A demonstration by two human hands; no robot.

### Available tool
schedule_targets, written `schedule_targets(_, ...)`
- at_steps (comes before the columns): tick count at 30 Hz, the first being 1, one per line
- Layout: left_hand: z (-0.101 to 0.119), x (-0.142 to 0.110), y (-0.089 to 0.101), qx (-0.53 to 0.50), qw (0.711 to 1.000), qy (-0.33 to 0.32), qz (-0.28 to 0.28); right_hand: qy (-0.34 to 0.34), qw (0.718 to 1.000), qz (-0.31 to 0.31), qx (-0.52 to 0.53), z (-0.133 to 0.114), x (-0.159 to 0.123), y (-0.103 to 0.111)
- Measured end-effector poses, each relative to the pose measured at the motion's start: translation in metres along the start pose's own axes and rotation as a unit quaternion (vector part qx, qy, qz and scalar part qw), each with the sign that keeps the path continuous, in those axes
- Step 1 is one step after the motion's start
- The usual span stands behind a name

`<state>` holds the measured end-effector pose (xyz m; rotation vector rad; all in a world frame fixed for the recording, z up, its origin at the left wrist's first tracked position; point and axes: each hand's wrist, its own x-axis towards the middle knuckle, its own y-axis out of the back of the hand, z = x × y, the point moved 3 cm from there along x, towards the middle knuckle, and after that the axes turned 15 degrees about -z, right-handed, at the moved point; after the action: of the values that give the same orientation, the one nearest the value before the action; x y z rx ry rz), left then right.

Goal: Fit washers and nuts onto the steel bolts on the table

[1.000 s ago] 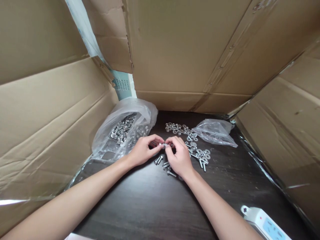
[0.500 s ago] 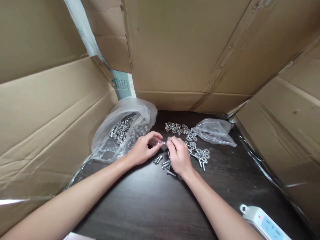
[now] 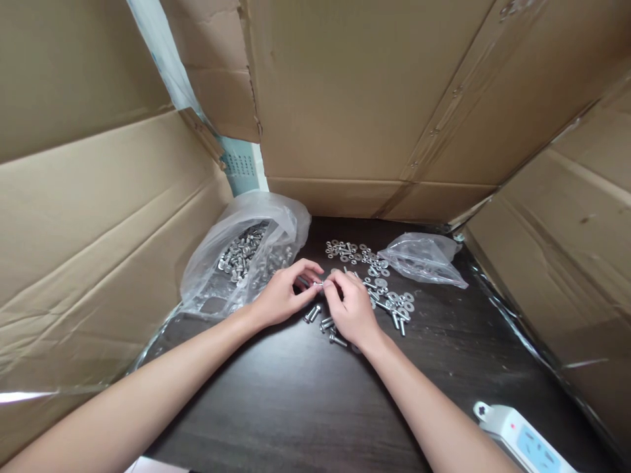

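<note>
Over the dark tabletop, my left hand (image 3: 282, 297) pinches a small silver bolt (image 3: 318, 284) between thumb and forefinger. The thumb and forefinger of my right hand (image 3: 353, 314) close on the other end of that bolt; any nut or washer under those fingertips is hidden. Several loose bolts (image 3: 338, 339) lie just below my hands, partly covered by the right one. To the right and behind it spreads a scatter of bolts, nuts and flat washers (image 3: 409, 298).
At the left, a clear plastic bag (image 3: 197, 276) lies open with many bolts (image 3: 241, 253) inside. A smaller clear bag (image 3: 424, 259) rests at the back right. Cardboard walls (image 3: 345, 98) enclose the dark table (image 3: 276, 407). A white power strip (image 3: 522, 437) sits at the front right.
The right fingertips have shifted slightly at the bolt's end, and the right forefinger is more bent. My left hand has barely moved and keeps its pinch.
</note>
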<state>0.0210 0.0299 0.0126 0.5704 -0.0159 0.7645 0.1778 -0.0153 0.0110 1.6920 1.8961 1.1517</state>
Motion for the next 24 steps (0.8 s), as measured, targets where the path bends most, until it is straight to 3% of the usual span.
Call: schedule_targets(24, -0.0007, -0.0008, -0.0016, -0.005, 1.0, 0.0, -0.008, 0.016, 0.995, -0.006, -0.098, 0.0015, 0.0, -0.0044)
